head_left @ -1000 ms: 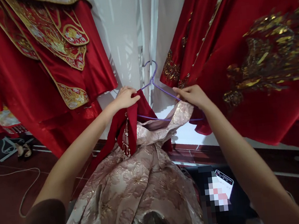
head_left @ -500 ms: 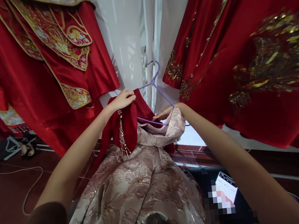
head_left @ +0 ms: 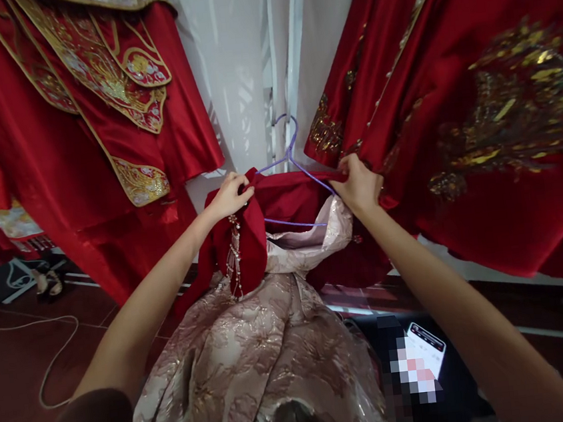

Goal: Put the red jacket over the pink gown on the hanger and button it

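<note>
A pale pink and gold brocade dress (head_left: 256, 348) hangs on a thin purple hanger (head_left: 293, 153), its hook at the white pole. Behind and over the dress's shoulders lies a red cloth garment (head_left: 290, 196) with a beaded tassel (head_left: 236, 256) on its left front. My left hand (head_left: 232, 195) pinches the red garment's upper edge at the left shoulder. At the right shoulder my right hand (head_left: 359, 184) grips the same red edge, stretching it behind the hanger. The hanger's right arm runs into the dress's shoulder strap.
Red embroidered gowns hang at left (head_left: 144, 104) and right (head_left: 477, 116). White rack poles (head_left: 290, 55) stand between them before a pale curtain. A lit phone (head_left: 427, 350) lies on a dark surface at lower right. A cable (head_left: 54, 320) and shoes (head_left: 48, 284) are on the floor at left.
My right hand has come out from behind the dress's right shoulder and drawn the red garment's edge to the right. My left hand keeps its hold at nearly the same place.
</note>
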